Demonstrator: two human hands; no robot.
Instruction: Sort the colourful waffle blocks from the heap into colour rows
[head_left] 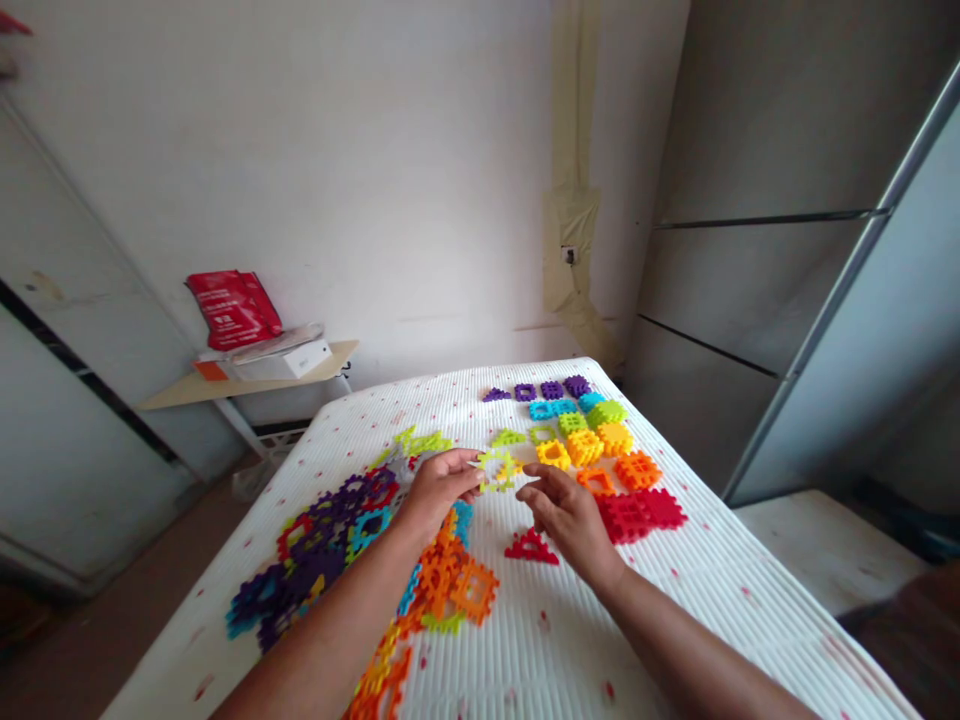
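Observation:
My left hand [437, 490] pinches a yellow open-framed interlocking tile [499, 470] above the white ribbed mattress [675, 600]. My right hand [570, 515] is just to the right of the tile, fingers slightly apart and reaching towards it, holding nothing that I can see. A red triangular tile [531, 547] lies on the mattress just under my right hand. A loose heap of purple, blue, orange and green tiles [337, 550] spreads beneath my left forearm.
Sorted rows of tiles lie beyond my hands: purple [551, 390], blue, green [592, 417], yellow, orange [622, 468] and red [641, 512]. A small shelf [247, 385] with a red bag [232, 308] and a box stands at the left wall. Grey cabinet panels rise on the right.

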